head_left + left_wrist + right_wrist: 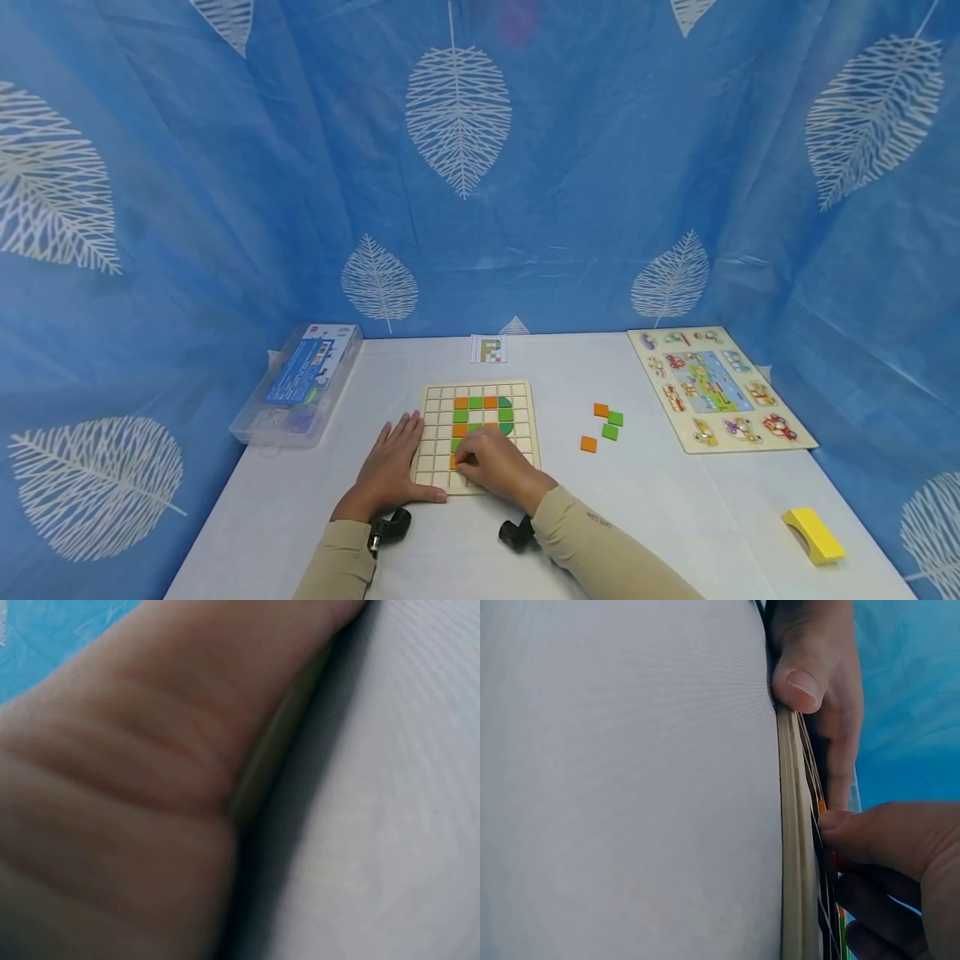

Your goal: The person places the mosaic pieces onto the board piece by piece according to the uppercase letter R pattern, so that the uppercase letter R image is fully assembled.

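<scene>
A wooden grid board (435,417) lies on the table with orange, green and rounded dark-green tiles set in its squares. My left hand (390,467) rests along the board's left edge, fingers straight, the thumb stretched along the near edge. In the left wrist view that hand (142,780) fills much of the frame. With curled fingers, my right hand (498,467) pinches an orange tile (453,462) at a lower square of the board. The right wrist view has its thumb against the orange tile (822,805); the other fingers partly hide the tiles beyond.
Right of the board lie loose orange tiles (588,444) and green tiles (610,432). A small pattern card (488,349) is behind it. A clear plastic box (288,421) stands at left, a picture puzzle board (720,429) at right, and a yellow arch block (815,536) near front right.
</scene>
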`<control>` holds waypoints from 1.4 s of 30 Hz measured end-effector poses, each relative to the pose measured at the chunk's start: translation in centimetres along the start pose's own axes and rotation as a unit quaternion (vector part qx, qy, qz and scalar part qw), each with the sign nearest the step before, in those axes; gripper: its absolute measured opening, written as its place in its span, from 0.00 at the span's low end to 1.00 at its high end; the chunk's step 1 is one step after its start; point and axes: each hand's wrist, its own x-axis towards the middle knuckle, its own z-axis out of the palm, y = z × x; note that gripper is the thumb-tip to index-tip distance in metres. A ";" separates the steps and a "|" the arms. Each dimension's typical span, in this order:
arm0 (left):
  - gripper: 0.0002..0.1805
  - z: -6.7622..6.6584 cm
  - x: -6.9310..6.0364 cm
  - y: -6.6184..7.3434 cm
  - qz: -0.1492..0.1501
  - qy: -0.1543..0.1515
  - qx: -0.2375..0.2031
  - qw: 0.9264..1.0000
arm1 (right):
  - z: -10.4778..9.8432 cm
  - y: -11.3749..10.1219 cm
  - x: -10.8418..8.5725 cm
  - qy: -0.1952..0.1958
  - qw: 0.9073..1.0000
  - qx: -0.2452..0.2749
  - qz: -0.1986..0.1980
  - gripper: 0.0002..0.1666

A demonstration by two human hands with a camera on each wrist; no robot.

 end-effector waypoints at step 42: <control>0.82 0.0 0.0 0.2 -0.006 -0.002 -0.013 1.000 | -4.6 4.6 -3.5 0.085 0.992 0.039 0.079 0.06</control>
